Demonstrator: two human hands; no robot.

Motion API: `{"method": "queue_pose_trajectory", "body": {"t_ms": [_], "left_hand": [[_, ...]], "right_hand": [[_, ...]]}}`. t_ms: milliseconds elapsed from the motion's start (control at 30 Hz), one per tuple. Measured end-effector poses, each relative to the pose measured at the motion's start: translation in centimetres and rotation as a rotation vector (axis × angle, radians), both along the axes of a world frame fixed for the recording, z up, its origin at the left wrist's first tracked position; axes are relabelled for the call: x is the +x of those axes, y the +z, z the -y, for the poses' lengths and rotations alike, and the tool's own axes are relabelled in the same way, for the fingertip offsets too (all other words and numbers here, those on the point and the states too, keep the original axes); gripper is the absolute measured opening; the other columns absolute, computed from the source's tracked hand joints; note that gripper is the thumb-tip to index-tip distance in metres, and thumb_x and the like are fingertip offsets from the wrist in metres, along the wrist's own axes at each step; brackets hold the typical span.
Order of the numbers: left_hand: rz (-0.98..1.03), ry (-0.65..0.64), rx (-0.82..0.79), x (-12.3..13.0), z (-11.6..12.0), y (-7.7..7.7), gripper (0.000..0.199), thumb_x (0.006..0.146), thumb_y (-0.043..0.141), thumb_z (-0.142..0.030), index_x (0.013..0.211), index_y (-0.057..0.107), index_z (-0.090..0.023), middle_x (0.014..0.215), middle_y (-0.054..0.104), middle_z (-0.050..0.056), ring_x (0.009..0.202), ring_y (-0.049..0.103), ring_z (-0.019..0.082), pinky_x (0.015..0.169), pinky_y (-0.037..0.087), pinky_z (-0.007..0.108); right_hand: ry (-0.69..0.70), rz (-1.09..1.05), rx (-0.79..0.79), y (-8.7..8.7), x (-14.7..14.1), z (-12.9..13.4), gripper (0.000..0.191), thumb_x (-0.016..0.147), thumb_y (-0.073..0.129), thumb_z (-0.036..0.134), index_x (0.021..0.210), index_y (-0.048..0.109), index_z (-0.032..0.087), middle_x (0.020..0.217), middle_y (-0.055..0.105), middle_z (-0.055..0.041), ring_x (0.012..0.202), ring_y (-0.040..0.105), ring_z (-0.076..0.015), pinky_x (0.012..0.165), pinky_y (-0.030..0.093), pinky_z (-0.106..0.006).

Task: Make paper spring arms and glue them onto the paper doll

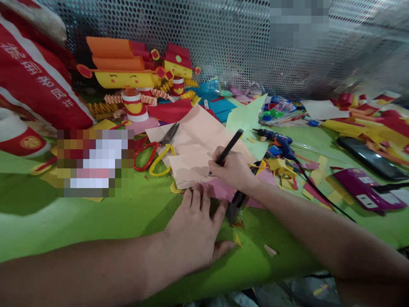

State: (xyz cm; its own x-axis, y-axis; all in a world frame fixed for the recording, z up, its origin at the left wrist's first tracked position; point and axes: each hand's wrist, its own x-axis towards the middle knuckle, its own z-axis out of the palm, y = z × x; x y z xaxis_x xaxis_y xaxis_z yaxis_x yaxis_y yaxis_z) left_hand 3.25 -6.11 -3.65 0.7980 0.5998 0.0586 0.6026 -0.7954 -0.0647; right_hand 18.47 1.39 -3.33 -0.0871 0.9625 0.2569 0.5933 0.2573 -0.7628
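Note:
My right hand point(234, 170) grips a black pen point(230, 145), its tip low against a pale peach sheet of paper point(188, 164). Thin dark lines run along that sheet's near edge. My left hand point(196, 221) lies flat with spread fingers, the fingertips touching the near edge of the sheet. More peach paper point(198, 123) sits beneath and behind it. Scissors point(156, 155) with one red and one yellow handle rest on the paper's left side, blades pointing away. Between my hands, a dark stapler-like tool point(236, 207) lies partly hidden by my right wrist.
Paper figures point(126, 79) with hats stand at the back left, near a red bag point(41, 72). To the right lie a blue glue gun point(277, 140) with its cord, a purple power strip point(367, 189), a black phone point(373, 157) and paper scraps. A perforated metal panel point(204, 38) closes the back.

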Motion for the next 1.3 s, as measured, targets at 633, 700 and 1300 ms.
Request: {"method": "queue_pose_trajectory", "body": {"t_ms": [633, 700, 1300], "left_hand": [[-0.018, 0.004, -0.026, -0.1, 0.06, 0.22, 0.072, 0.079, 0.035, -0.065, 0.132, 0.044, -0.017, 0.125, 0.052, 0.026, 0.116, 0.045, 0.043, 0.089, 0.035, 0.056], [-0.016, 0.007, -0.029, -0.13, 0.11, 0.27, 0.072, 0.079, 0.035, -0.065, 0.131, 0.045, -0.017, 0.125, 0.051, 0.026, 0.116, 0.045, 0.043, 0.089, 0.034, 0.056], [-0.007, 0.002, -0.028, -0.07, 0.03, 0.27, 0.07, 0.08, 0.032, -0.064, 0.128, 0.048, -0.015, 0.122, 0.052, 0.029, 0.115, 0.044, 0.047, 0.088, 0.034, 0.057]], "right_hand": [[-0.028, 0.038, 0.012, 0.07, 0.29, -0.02, 0.012, 0.064, 0.045, 0.022, 0.056, 0.035, 0.022, 0.048, 0.04, 0.0058, 0.045, 0.038, -0.0087, 0.048, 0.031, -0.024], [-0.038, 0.045, 0.006, 0.19, 0.27, 0.01, 0.012, 0.064, 0.045, 0.021, 0.056, 0.035, 0.022, 0.048, 0.041, 0.0056, 0.046, 0.039, -0.0088, 0.048, 0.031, -0.024], [-0.066, 0.087, 0.005, 0.14, 0.51, -0.05, 0.013, 0.064, 0.047, 0.021, 0.055, 0.037, 0.022, 0.049, 0.042, 0.0047, 0.047, 0.04, -0.0098, 0.049, 0.031, -0.025]]}}
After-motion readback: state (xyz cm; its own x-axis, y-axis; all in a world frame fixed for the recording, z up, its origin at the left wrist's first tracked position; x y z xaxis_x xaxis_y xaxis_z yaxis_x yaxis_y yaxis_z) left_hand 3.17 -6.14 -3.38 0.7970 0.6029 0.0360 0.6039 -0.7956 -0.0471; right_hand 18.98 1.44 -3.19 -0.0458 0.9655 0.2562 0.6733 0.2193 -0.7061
